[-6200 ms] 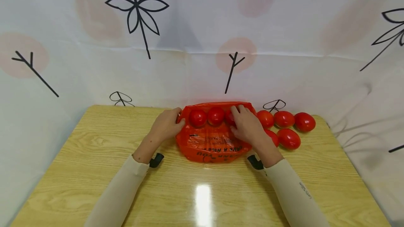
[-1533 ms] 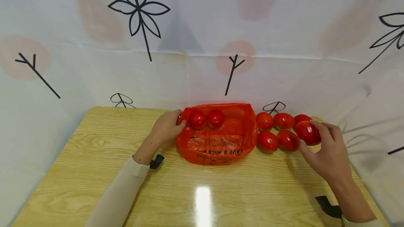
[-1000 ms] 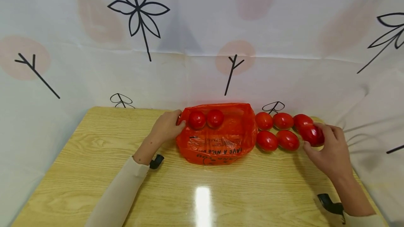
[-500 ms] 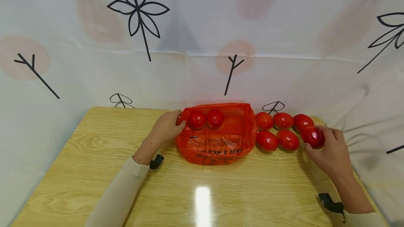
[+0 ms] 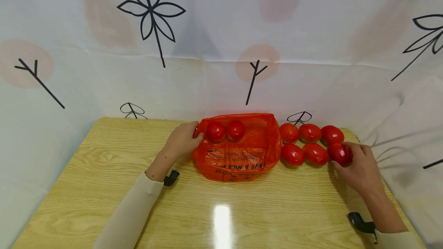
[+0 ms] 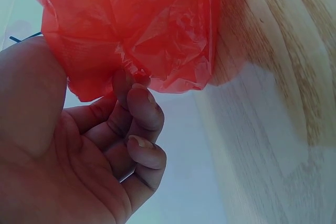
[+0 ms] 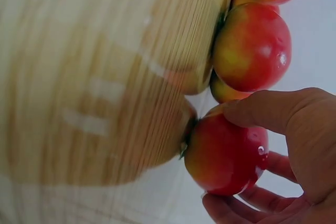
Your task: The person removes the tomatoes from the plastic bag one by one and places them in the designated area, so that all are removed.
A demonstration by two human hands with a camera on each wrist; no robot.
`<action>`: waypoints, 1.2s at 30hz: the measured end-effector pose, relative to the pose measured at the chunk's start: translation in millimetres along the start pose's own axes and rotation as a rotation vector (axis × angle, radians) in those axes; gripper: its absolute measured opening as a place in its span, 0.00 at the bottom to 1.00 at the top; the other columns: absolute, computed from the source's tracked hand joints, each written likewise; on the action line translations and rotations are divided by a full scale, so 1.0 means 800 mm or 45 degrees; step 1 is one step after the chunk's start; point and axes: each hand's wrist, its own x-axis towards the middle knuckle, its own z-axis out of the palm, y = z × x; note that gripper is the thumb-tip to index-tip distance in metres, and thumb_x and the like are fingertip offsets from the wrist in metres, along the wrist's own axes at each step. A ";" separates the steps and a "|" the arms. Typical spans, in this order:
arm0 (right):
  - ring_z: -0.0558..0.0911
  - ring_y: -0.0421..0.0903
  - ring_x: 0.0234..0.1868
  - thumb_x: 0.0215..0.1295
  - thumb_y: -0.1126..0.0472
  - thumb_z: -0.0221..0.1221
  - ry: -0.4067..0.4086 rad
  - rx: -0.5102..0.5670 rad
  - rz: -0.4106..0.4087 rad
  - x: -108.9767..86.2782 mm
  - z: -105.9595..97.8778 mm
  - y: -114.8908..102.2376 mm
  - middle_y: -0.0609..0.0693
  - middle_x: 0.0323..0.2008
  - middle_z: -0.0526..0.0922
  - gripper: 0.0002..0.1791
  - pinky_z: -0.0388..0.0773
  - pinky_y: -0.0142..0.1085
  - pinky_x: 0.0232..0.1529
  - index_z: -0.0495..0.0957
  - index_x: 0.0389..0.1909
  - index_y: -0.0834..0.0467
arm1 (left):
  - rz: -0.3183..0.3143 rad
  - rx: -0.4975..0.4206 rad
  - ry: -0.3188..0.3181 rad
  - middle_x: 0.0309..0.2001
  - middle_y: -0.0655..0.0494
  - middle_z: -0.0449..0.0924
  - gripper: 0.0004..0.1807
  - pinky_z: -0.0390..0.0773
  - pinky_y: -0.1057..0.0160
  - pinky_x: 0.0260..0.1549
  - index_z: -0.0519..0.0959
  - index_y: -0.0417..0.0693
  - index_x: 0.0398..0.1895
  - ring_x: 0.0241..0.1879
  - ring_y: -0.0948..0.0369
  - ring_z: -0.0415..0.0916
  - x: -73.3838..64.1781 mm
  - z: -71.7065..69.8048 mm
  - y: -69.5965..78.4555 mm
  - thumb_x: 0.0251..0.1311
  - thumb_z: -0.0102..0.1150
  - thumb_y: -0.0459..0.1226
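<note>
In the head view my left hand [image 5: 181, 139] pinches the left edge of a red plastic bag [image 5: 238, 155] printed with dark lettering. Thumb and fingertips meet on the crumpled film [image 6: 131, 30] in the left wrist view. Two tomatoes [image 5: 235, 130] sit side by side at the bag's upper part; how far inside they are, I cannot tell. My right hand [image 5: 360, 168] grips a tomato [image 5: 339, 153] at the right end of the front row. In the right wrist view, thumb and fingers lie around this tomato [image 7: 226, 153], its stem end touching the table.
Several more tomatoes [image 5: 310, 133] form two short rows right of the bag, close together. The wooden table [image 5: 194, 210] ends at a patterned white cloth [image 5: 214, 49] behind and at both sides. A bright reflection lies near the front.
From over the bag, my right hand has moved right with a tomato and lowered it to the front row's end. The bag now shows two tomatoes. My left hand stays on its edge.
</note>
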 end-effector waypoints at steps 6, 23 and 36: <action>0.67 0.75 0.55 0.54 0.69 0.74 0.008 0.011 -0.040 0.002 0.001 0.005 0.77 0.57 0.67 0.38 0.71 0.69 0.45 0.68 0.64 0.74 | -0.006 0.004 0.002 0.28 0.54 0.77 0.08 0.75 0.60 0.27 0.80 0.44 0.44 0.28 0.56 0.74 0.000 0.001 -0.001 0.72 0.58 0.40; 0.67 0.79 0.56 0.55 0.67 0.73 -0.056 -0.018 -0.036 0.002 -0.007 -0.001 0.81 0.59 0.65 0.40 0.71 0.75 0.47 0.66 0.65 0.77 | -0.002 -0.008 0.002 0.28 0.54 0.77 0.09 0.75 0.61 0.26 0.80 0.43 0.45 0.27 0.56 0.74 0.000 0.001 0.000 0.73 0.58 0.40; 0.68 0.76 0.55 0.60 0.67 0.70 0.003 0.012 -0.125 0.004 -0.018 -0.035 0.78 0.59 0.67 0.32 0.71 0.73 0.47 0.71 0.63 0.73 | -0.008 -0.019 -0.013 0.28 0.54 0.78 0.10 0.75 0.61 0.27 0.80 0.43 0.47 0.28 0.56 0.74 -0.001 0.001 0.000 0.73 0.58 0.40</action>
